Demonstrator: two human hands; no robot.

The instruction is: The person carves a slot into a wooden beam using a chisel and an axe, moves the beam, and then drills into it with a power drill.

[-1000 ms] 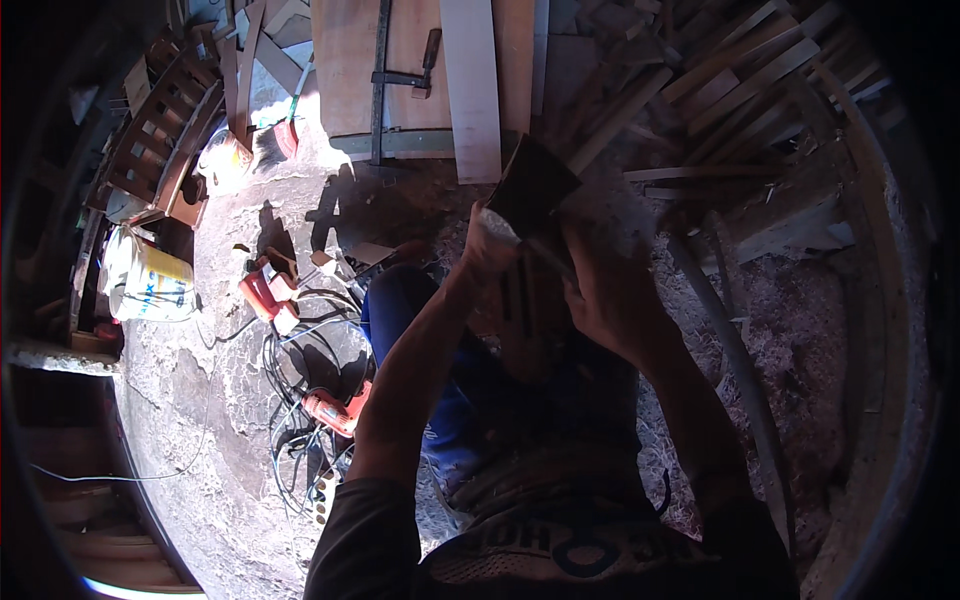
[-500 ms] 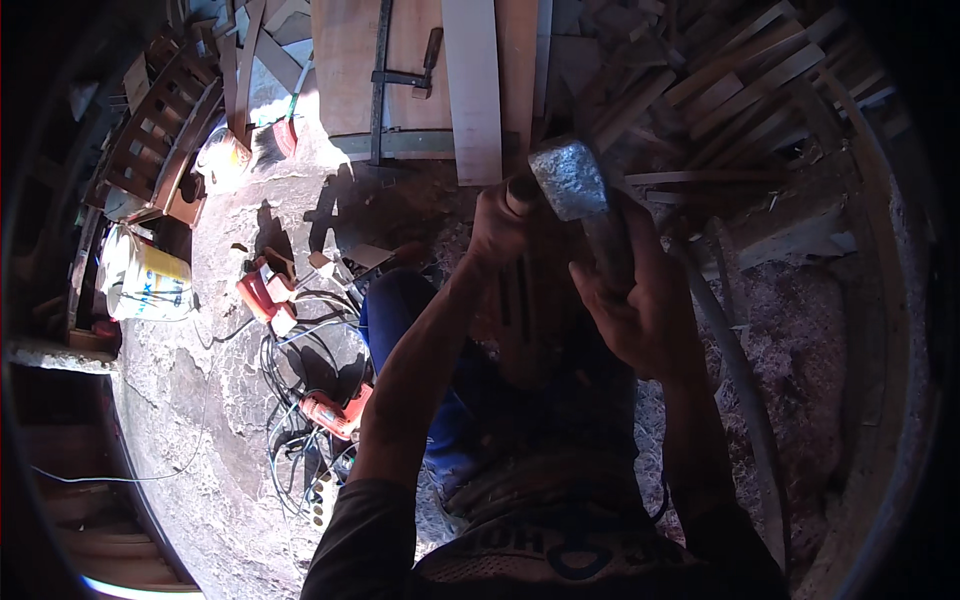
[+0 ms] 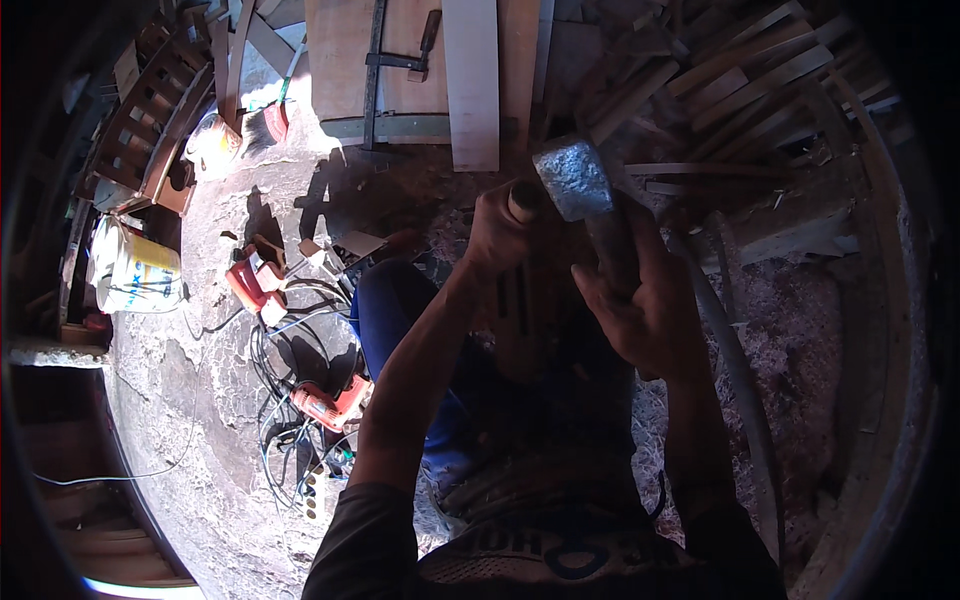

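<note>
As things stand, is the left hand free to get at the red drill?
Probably not: the left hand grips a round-ended handle. Otherwise the way looks fairly open; the red drill lies left of the left forearm, among cables.

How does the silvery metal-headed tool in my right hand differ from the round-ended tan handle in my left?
The silvery metal-headed tool shows a broad, blocky, rough face; the round-ended tan handle shows a small round end. The tool's head is bright, the handle's end dull. The tool's head sits clear of the right hand, while the left hand hides most of the handle. Both are gripped.
</note>
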